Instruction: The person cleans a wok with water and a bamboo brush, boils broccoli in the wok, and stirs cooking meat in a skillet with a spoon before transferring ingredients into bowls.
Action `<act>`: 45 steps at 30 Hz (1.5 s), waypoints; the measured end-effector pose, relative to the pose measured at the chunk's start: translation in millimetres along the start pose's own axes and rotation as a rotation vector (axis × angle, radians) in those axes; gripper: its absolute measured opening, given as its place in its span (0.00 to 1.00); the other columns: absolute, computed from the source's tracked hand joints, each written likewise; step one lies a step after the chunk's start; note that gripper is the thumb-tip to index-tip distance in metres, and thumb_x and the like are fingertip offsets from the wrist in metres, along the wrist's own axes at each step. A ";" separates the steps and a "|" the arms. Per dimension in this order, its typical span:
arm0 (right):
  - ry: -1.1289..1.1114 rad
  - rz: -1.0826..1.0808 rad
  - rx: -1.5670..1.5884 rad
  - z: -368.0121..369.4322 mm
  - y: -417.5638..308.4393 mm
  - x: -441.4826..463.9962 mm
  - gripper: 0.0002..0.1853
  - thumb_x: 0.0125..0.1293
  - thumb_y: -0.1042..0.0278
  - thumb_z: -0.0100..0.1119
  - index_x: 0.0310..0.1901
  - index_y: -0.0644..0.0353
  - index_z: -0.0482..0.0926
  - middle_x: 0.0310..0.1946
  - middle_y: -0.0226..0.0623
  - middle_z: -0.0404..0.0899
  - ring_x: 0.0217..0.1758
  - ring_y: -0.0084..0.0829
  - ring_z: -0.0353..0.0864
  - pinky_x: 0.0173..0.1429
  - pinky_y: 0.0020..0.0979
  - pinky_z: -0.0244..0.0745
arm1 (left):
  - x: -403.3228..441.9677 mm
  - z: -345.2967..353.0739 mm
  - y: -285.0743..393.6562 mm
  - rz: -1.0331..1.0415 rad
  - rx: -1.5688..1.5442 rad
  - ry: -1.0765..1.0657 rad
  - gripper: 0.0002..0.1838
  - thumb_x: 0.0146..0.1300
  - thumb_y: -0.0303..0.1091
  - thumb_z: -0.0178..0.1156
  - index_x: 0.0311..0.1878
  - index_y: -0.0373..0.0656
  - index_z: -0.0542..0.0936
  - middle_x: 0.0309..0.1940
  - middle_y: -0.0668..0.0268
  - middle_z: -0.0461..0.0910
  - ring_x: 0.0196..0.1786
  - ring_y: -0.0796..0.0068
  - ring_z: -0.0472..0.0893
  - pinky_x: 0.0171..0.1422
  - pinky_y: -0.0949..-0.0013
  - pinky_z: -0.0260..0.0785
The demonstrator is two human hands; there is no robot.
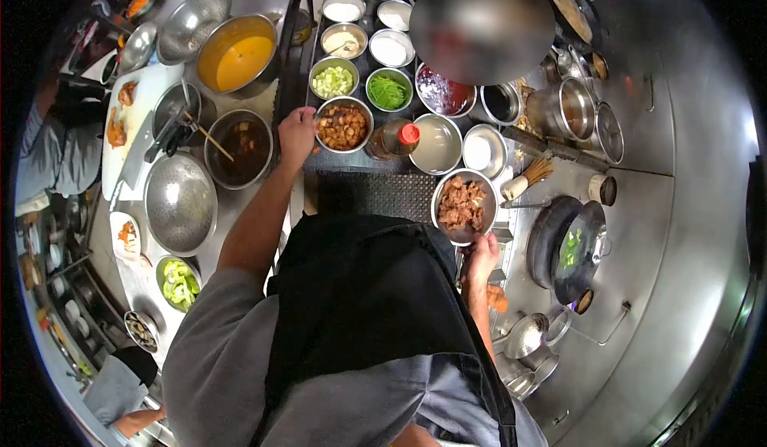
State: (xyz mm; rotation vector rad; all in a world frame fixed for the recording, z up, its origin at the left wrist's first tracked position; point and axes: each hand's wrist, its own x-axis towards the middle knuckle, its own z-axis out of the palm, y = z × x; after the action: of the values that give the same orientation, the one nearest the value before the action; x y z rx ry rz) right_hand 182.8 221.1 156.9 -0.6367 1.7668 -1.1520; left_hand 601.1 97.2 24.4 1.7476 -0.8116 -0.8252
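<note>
My left hand (297,137) is closed at the left rim of a metal bowl (345,150) holding browned diced pieces, which rests at the near edge of the dark counter. My right hand (482,258) grips the near edge of another metal bowl (490,201) filled with cooked meat pieces; its fingers are partly under the rim. A red-capped bottle (391,140) and a bowl of cloudy liquid (436,143) sit between the two bowls. Behind my left hand's bowl are chopped light-green vegetables (334,82) and sliced green onion (388,91).
At right, a wok (587,255) with green pieces sits on a burner. Left, a counter carries a pot of orange liquid (240,51), a pot of dark broth (240,147) and a perforated colander (182,203). Another person (120,387) is at lower left.
</note>
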 end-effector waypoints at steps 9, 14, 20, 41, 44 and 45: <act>-0.123 -0.034 -0.037 -35.1 28.3 9.8 0.03 0.67 0.70 0.52 0.36 0.56 0.75 0.26 0.26 0.76 0.22 0.18 0.71 0.25 0.23 0.73 | -18.3 -8.6 -8.6 -0.149 -0.263 0.092 0.11 0.73 0.31 0.52 0.47 0.34 0.81 0.27 0.65 0.80 0.23 0.78 0.79 0.28 0.74 0.73; -0.177 -0.028 -0.042 -28.0 23.8 7.7 0.07 0.66 0.73 0.52 0.29 0.59 0.71 0.23 0.29 0.75 0.22 0.20 0.73 0.24 0.25 0.72 | -37.2 -5.1 -13.3 -0.231 -0.434 0.107 0.11 0.73 0.31 0.52 0.47 0.34 0.81 0.27 0.65 0.80 0.24 0.78 0.79 0.28 0.74 0.74; -0.277 -0.042 -0.114 -33.0 40.6 17.4 0.09 0.65 0.73 0.52 0.26 0.59 0.69 0.23 0.31 0.76 0.21 0.21 0.73 0.23 0.27 0.76 | -38.7 7.8 -15.6 -0.188 -0.391 0.143 0.10 0.73 0.32 0.54 0.48 0.36 0.80 0.27 0.64 0.80 0.24 0.76 0.80 0.28 0.72 0.75; -0.451 -0.098 -0.271 -19.2 43.5 16.4 0.07 0.63 0.73 0.53 0.28 0.62 0.72 0.18 0.31 0.74 0.18 0.23 0.73 0.23 0.27 0.69 | -89.5 -8.3 3.8 -0.251 -0.710 0.191 0.10 0.74 0.33 0.53 0.50 0.38 0.78 0.28 0.66 0.79 0.27 0.75 0.80 0.31 0.71 0.76; -0.491 -0.087 -0.258 -0.9 47.9 22.1 0.08 0.63 0.72 0.55 0.26 0.62 0.72 0.18 0.33 0.76 0.16 0.24 0.75 0.21 0.28 0.70 | -136.3 -24.5 39.0 -0.192 -0.713 0.146 0.11 0.74 0.34 0.54 0.50 0.37 0.78 0.28 0.66 0.79 0.27 0.76 0.79 0.32 0.72 0.75; -0.502 -0.100 -0.268 4.5 49.9 24.4 0.07 0.63 0.72 0.54 0.27 0.62 0.72 0.18 0.34 0.76 0.16 0.24 0.75 0.21 0.27 0.69 | -156.7 -30.1 53.9 -0.169 -0.707 0.127 0.12 0.73 0.34 0.54 0.50 0.36 0.78 0.28 0.66 0.78 0.27 0.77 0.79 0.33 0.73 0.75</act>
State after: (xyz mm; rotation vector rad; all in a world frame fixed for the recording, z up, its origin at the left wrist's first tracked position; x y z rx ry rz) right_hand 178.3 221.4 101.4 -1.0811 1.4714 -0.7346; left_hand 533.3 226.4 108.4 1.2219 -0.2317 -0.9562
